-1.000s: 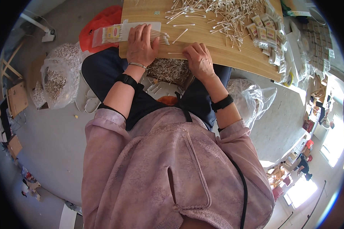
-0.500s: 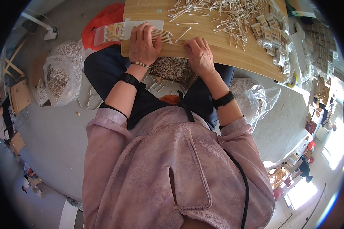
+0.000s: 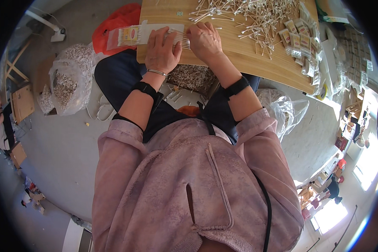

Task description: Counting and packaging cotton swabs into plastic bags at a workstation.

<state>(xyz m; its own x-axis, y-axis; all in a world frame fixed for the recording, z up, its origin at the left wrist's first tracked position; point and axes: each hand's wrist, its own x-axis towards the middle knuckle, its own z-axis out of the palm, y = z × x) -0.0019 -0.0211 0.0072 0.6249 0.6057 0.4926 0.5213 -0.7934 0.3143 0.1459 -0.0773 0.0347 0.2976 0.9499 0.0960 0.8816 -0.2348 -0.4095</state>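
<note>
A row of cotton swabs [image 3: 184, 41] lies side by side on a white card [image 3: 145, 34] near the front left of the wooden table. My left hand [image 3: 162, 51] rests over the card and the row's left part, its fingers stretched out. From the right, my right hand [image 3: 203, 41] closes on the swabs' ends, its bent fingers pressed together; the back of the hand hides part of the grip. Left of the card sits a clear packet [image 3: 129, 36] of cotton swabs with a yellow and red label.
Loose swabs [image 3: 260, 21] are heaped toward the table's back, beside filled packets [image 3: 298, 38] at the right. Below the table edge stands a box of swabs [image 3: 191, 76]. Clear bags [image 3: 69, 80] of swabs flank my legs; a red bag [image 3: 113, 29] lies left of the table.
My right hand has moved left and slightly away from me, from the table's front edge to the right ends of the swab row. My left hand stays over the row.
</note>
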